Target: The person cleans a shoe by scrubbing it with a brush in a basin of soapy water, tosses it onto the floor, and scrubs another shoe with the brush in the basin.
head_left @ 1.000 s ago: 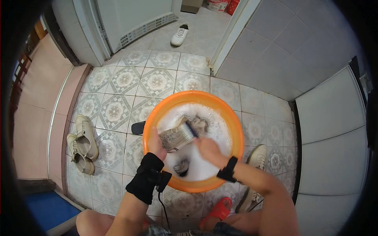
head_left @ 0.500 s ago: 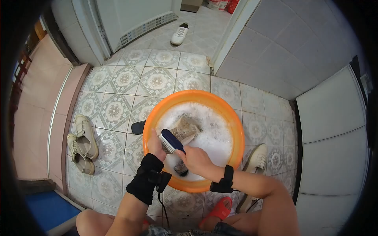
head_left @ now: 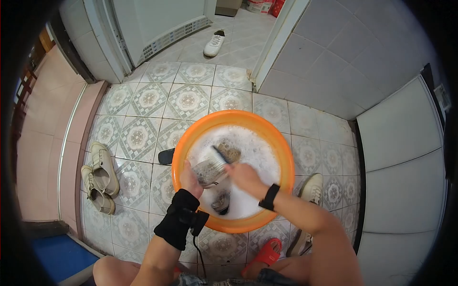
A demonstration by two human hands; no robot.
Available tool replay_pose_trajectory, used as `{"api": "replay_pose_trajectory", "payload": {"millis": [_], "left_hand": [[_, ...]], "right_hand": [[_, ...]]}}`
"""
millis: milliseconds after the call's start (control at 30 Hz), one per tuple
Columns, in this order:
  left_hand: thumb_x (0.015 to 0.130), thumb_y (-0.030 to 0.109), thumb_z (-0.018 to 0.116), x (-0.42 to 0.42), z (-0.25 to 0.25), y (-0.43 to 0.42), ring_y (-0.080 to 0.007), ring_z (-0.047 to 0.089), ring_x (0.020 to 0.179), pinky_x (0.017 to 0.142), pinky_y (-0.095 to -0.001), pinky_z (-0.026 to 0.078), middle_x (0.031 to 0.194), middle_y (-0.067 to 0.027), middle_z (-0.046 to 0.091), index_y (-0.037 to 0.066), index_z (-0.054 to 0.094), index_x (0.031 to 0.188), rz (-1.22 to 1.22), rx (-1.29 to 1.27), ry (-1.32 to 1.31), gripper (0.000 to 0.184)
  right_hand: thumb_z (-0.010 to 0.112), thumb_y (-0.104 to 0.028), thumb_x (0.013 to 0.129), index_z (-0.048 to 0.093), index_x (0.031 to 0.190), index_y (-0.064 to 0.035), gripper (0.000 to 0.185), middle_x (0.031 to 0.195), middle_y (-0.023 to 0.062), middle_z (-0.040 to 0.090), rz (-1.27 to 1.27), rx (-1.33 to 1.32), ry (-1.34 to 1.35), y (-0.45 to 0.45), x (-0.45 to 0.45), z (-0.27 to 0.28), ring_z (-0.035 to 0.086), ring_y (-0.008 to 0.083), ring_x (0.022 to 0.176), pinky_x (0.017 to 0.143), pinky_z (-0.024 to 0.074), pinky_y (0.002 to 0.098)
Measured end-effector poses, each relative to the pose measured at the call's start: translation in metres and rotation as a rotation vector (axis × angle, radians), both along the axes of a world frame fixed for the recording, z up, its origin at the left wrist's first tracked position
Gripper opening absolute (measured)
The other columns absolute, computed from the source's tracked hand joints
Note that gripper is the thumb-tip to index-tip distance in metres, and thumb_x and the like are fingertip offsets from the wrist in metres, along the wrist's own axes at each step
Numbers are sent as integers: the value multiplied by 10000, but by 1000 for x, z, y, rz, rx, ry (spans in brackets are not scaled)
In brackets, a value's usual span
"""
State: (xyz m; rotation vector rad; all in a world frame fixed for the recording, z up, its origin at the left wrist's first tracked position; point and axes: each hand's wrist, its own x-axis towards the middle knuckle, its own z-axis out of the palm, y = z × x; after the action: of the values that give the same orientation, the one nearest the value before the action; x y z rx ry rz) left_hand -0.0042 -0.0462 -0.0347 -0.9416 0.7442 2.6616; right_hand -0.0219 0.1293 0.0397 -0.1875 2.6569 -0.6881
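Observation:
An orange basin [head_left: 289, 171] of foamy water stands on the tiled floor. Inside its left part my left hand [head_left: 191, 181] is closed on a wet shoe [head_left: 206, 172], whose patterned sole faces up. My right hand [head_left: 246, 178], slightly blurred, grips a dark-backed brush [head_left: 218, 155] with white bristles that lie against the sole. Foam partly hides the far end of the shoe. Another dark, soaked item [head_left: 221, 202] sits in the suds nearer me; I cannot make out what it is.
Pale shoes [head_left: 104, 167] rest on the floor at left, with another pale shoe [head_left: 312, 189] right of the basin. A black object [head_left: 166, 156] touches the basin's left side. One white shoe [head_left: 214, 44] lies near the open door [head_left: 162, 24]. A red slipper [head_left: 269, 252] is on my foot.
The brush has moved from near my left hand up and right along the sole, its bristles tilted differently. My right hand has shifted with it. The view has moved slightly.

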Motion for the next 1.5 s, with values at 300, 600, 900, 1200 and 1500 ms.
{"api": "replay_pose_trajectory", "payload": {"millis": [300,600,900,1200,1500], "left_hand": [[922,464,263,-11,27,-11,-305,466,1120,950,-500,352,1226,-126,475,89,414,1241,16,135,-89,515],[907,507,263,-11,16,-10,-335,439,1142,975,-521,305,1267,-136,436,76,382,1268,-7,147,-62,574],[922,458,282,-3,12,4,-300,458,1127,949,-519,328,1247,-108,458,97,377,1270,-70,49,-20,511],[919,435,317,-2,11,15,-297,474,1110,927,-526,347,1245,-90,465,110,398,1251,-106,17,-130,472],[827,290,567,-8,52,8,-209,590,891,789,-369,471,985,-106,599,19,515,1087,-831,-379,-113,380]], "right_hand": [[396,-421,879,574,835,4,463,765,226,600,92,19,-7,-14,30,32,588,384,741,663,457,472],[412,-431,870,594,763,25,502,730,245,592,-31,11,-56,-9,24,29,590,395,741,663,461,471],[404,-439,877,620,745,8,514,731,224,605,-126,129,-23,30,-23,-16,592,383,731,667,453,469],[374,-413,890,604,836,7,482,797,221,609,-91,203,-7,37,-22,-22,589,368,788,707,456,453],[342,-471,887,615,879,48,587,875,258,602,-267,159,-154,51,-38,-39,579,399,843,765,445,450]]}}
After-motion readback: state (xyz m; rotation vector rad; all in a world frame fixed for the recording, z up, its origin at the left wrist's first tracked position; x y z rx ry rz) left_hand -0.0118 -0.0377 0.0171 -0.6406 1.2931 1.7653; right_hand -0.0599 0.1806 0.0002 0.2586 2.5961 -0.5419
